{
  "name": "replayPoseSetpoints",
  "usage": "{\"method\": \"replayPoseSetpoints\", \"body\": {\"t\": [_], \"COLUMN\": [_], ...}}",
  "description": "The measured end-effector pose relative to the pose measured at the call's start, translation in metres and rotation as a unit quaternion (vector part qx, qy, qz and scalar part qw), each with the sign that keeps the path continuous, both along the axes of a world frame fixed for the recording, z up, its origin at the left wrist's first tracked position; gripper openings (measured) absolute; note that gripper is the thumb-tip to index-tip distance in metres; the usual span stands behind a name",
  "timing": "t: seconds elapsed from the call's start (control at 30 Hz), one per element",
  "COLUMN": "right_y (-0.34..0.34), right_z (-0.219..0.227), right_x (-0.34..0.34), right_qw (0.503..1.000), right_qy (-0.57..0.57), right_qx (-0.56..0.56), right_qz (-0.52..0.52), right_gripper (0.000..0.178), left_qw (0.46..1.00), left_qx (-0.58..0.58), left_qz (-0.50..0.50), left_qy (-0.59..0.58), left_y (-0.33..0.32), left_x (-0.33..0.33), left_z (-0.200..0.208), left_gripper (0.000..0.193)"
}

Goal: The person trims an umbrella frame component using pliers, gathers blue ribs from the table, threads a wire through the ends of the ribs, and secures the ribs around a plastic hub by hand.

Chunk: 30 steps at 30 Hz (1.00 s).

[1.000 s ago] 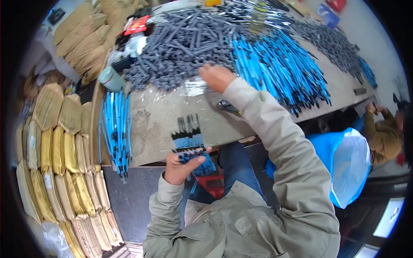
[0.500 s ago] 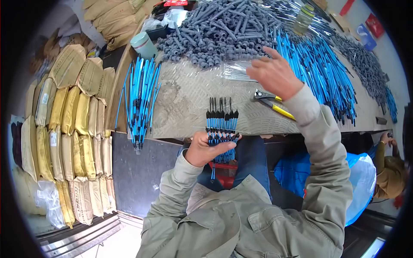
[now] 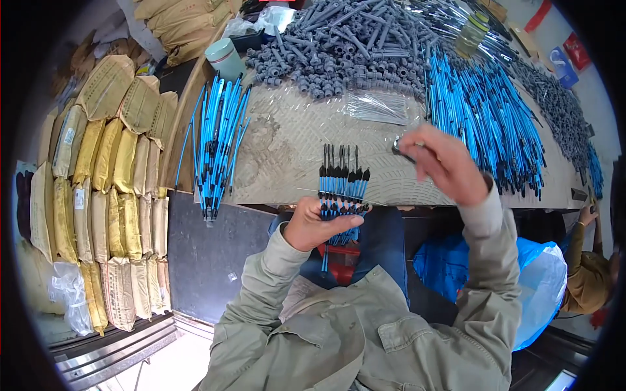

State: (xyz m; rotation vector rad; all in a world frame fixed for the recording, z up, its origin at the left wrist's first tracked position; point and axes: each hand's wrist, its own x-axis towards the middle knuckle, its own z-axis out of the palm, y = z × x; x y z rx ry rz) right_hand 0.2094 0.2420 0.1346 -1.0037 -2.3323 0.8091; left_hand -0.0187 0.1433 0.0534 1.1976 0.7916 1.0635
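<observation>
My left hand [image 3: 312, 225] is closed round a flat bundle of thin blue rods with black tips [image 3: 343, 186], just off the table's front edge. The rods stand side by side, black ends pointing away from me. A thin pale strip crosses the bundle above my thumb. My right hand [image 3: 447, 163] hovers at or just above the pliers, its fingers bent and apart. Only the dark head of the pliers [image 3: 396, 145] shows; their handles are hidden under that hand. Whether my fingers touch them I cannot tell.
Behind lie a heap of grey ribbed plastic parts [image 3: 345, 49] and a packet of thin clear strips [image 3: 378, 107]. Blue rods are piled right [image 3: 486, 124] and left [image 3: 222, 130], near a lidded cup [image 3: 225, 58]. Wrapped packages [image 3: 107, 195] are stacked left; another person [image 3: 590, 260] is at right.
My right hand has come down and nearer from above the clear strips to the pliers, covering their yellow handles. My left hand keeps the bundle in nearly the same place.
</observation>
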Motion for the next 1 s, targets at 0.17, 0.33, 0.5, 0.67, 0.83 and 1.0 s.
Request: {"method": "replayPoseSetpoints", "body": {"t": [0.17, 0.33, 0.5, 0.67, 0.83, 1.0], "right_y": [-0.043, -0.044, -0.047, -0.046, -0.046, -0.047], "right_z": [-0.007, -0.013, -0.012, -0.012, -0.010, -0.009], "right_x": [-0.008, -0.016, -0.021, -0.023, -0.023, -0.020], "right_qw": [0.977, 0.966, 0.965, 0.966, 0.964, 0.963], "right_qy": [0.083, 0.079, 0.076, 0.087, 0.083, 0.062], "right_qx": [0.195, 0.234, 0.239, 0.227, 0.240, 0.249], "right_qz": [-0.017, -0.073, -0.082, -0.081, -0.079, -0.080], "right_gripper": [0.016, 0.019, 0.022, 0.022, 0.022, 0.023], "left_qw": [1.000, 0.998, 0.999, 0.998, 0.997, 0.998], "left_qx": [0.011, -0.034, -0.033, -0.037, -0.046, -0.039], "left_qz": [-0.006, 0.016, 0.010, 0.004, 0.008, 0.007], "left_qy": [-0.010, -0.054, -0.039, -0.047, -0.054, -0.041], "left_y": [0.003, 0.001, 0.001, 0.001, 0.001, 0.002], "left_x": [0.004, 0.007, 0.005, 0.005, 0.005, 0.005], "left_z": [0.003, 0.006, 0.007, 0.008, 0.008, 0.007], "left_gripper": [0.021, 0.021, 0.020, 0.020, 0.020, 0.020]}}
